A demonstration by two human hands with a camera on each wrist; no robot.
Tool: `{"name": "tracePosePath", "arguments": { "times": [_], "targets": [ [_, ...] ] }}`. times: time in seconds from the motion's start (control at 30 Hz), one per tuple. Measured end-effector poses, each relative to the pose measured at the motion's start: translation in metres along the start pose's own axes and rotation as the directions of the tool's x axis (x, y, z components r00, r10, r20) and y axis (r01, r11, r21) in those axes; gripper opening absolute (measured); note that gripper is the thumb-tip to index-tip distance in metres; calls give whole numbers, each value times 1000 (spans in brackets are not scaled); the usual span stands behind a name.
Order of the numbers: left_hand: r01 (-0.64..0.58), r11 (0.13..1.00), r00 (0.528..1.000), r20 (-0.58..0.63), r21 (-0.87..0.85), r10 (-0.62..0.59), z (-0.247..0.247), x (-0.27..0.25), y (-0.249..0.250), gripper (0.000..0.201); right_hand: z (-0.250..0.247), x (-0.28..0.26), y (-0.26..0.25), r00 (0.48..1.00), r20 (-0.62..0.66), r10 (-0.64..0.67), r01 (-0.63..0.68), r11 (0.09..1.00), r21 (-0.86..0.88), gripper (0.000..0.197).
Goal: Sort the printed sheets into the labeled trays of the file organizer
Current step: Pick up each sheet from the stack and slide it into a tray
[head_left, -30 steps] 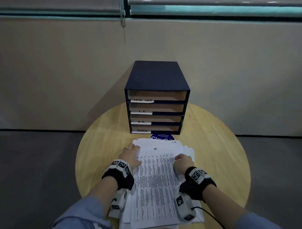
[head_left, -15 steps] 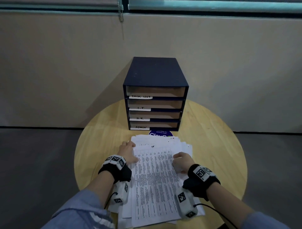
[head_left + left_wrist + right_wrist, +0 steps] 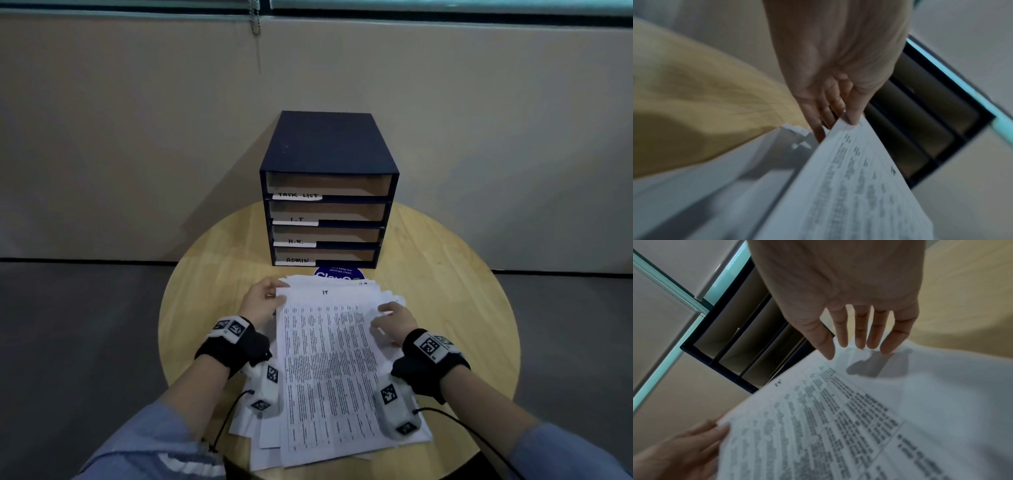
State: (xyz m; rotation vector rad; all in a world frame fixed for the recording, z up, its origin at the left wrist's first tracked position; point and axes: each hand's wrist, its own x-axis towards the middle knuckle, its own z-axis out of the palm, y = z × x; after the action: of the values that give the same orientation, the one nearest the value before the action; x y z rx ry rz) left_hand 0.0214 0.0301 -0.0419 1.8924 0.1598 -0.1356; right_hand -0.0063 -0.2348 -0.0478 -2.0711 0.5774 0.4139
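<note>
A loose stack of printed sheets [image 3: 329, 370] lies on the round wooden table [image 3: 455, 308] in front of me. The top sheet [image 3: 325, 342] is headed "IT". My left hand [image 3: 263, 301] pinches its far left corner, thumb on top, and lifts that edge [image 3: 849, 129] off the pile. My right hand [image 3: 394, 322] hovers with straight fingers [image 3: 859, 331] over the stack's right side, holding nothing. The dark blue file organizer [image 3: 325, 192] stands behind the stack, with trays labeled TASK LIST, I.T., H.R. and ADMIN.
A blue round sticker [image 3: 337, 274] shows between the organizer and the sheets. A beige wall [image 3: 137, 137] rises right behind the table. Grey floor [image 3: 68, 342] surrounds the table on both sides.
My left hand has slid forward to the top sheet's far left corner and raised it. The right hand has uncurled and lifted slightly off the stack.
</note>
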Motion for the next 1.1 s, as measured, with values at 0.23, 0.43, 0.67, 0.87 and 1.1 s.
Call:
{"name": "tracePosePath", "arguments": {
  "times": [0.23, 0.43, 0.67, 0.87, 1.1],
  "targets": [
    [42, 946, 997, 74, -322, -19, -12, -11, 24, 18, -8, -7, -5, 994, 6, -108, 108, 994, 15, 11],
    [59, 913, 998, 32, -404, -50, -14, -12, 29, 19, -15, -22, 4, 983, 125, -138, 94, 945, 313, 31],
    [87, 895, 996, 18, -437, -88, -20, -3, 43, 17, -23, -45, 24, 913, 388, -126, 11, 958, 286, 10],
    [195, 861, 979, 141, -469, -145, -23, -2, 63, 37, -34, -38, -7, 955, 223, -195, 91, 910, 404, 25],
    [245, 916, 923, 366, -316, -120, -25, -33, 63, 31, -51, 58, -65, 983, 118, -140, 117, 977, 181, 47]
  ]
}}
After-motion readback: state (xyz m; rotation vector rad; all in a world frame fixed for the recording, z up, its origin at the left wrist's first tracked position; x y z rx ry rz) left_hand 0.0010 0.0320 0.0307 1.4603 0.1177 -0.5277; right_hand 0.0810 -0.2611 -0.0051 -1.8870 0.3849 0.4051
